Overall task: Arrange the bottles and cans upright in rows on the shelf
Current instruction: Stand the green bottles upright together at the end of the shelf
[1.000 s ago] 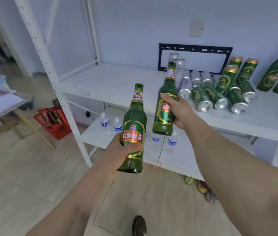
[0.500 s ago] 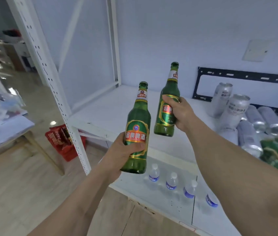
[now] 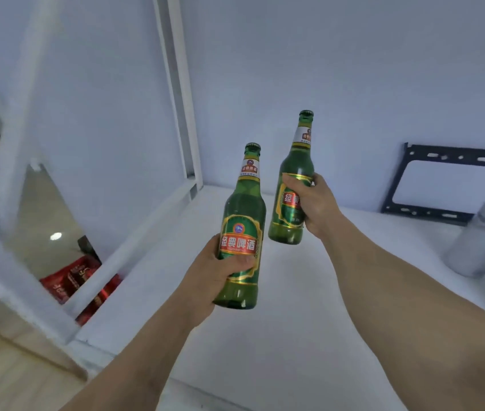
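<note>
My left hand [image 3: 216,271] grips a green beer bottle [image 3: 242,229] with a red and gold label, held upright above the white shelf [image 3: 294,321]. Farther back and to the right, my right hand [image 3: 313,203] grips a second green bottle [image 3: 293,185], also upright and slightly higher. Both bottles hang over the shelf's left part, near its back left corner. A silver can [image 3: 484,235] stands blurred at the right edge of the shelf.
White perforated shelf posts [image 3: 182,93] rise at the back left corner and at the near left. A black metal bracket [image 3: 442,185] leans on the wall behind the shelf. A red crate [image 3: 78,280] sits on the floor below left.
I have stepped closer and both bottles have moved forward over the shelf's left end. The lower shelf with small water bottles and most cans have dropped out of view.
</note>
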